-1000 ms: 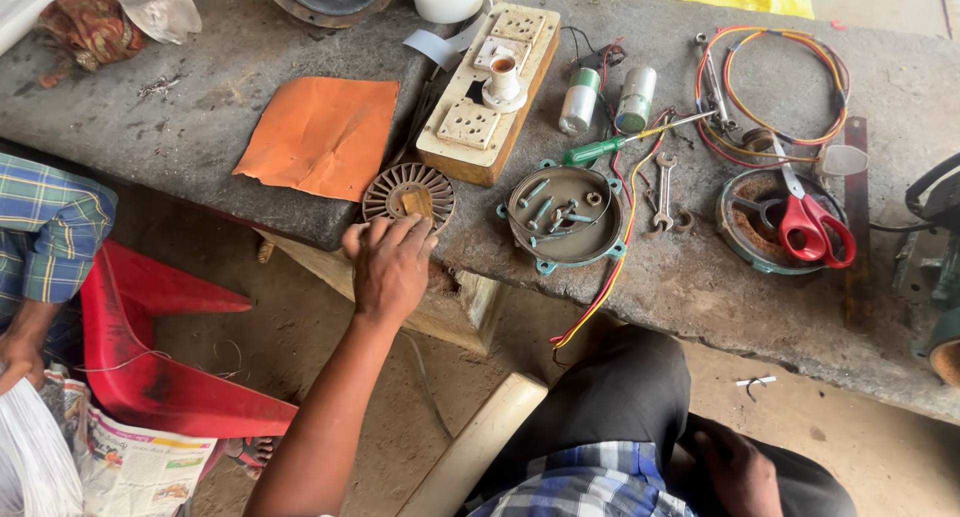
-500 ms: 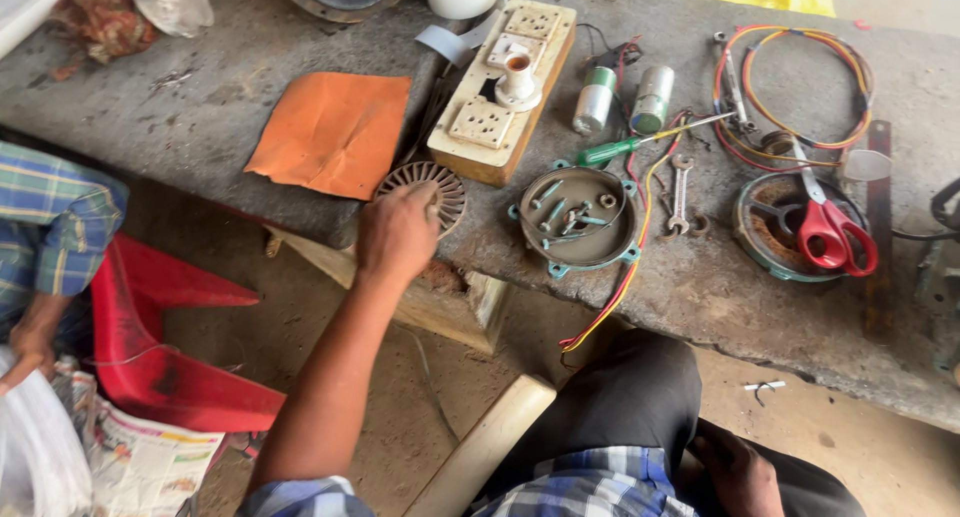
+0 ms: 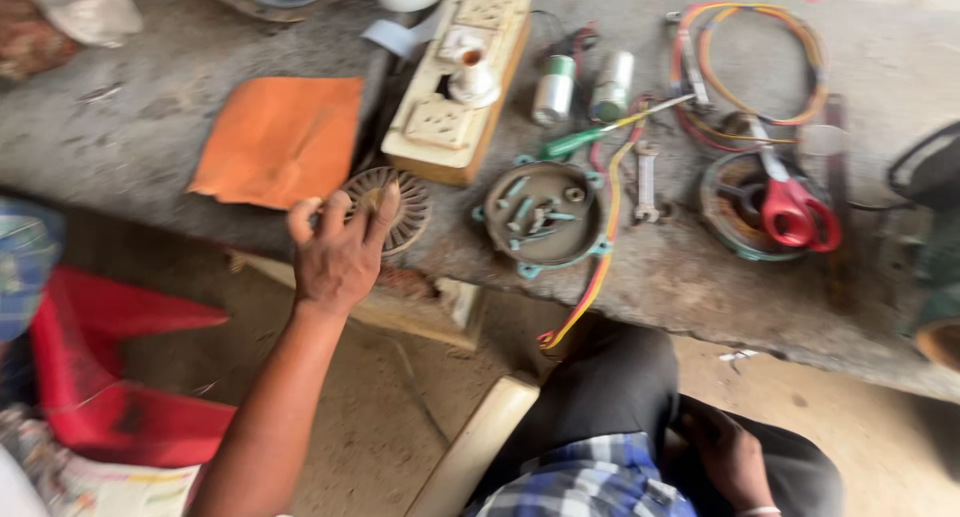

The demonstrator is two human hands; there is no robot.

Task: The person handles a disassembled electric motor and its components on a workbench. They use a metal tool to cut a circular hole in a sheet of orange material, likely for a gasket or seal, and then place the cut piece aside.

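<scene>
My left hand (image 3: 335, 252) reaches out to the near edge of a rough concrete bench (image 3: 700, 287). Its fingers curl over the left rim of a round slotted metal disc (image 3: 408, 205) that lies there, and the thumb is hidden. An orange sheet (image 3: 280, 137) lies just left of the disc, and a wooden board with sockets (image 3: 450, 107) stands behind it. My right hand (image 3: 728, 455) rests on my dark trouser leg at the lower right, holding nothing.
A teal round cover (image 3: 545, 217) holds several screws. Around it lie a green screwdriver (image 3: 590, 137), a spanner (image 3: 646, 182), two cylinders (image 3: 580, 87), looped coloured wires (image 3: 750, 67) and red-handled scissors (image 3: 795, 207) on a coil. A red plastic chair (image 3: 110, 377) stands at the lower left.
The view has shifted and closed in on the bench. My left hand slid from covering the disc to its left rim, leaving more of the disc showing. My right hand stayed on my leg.
</scene>
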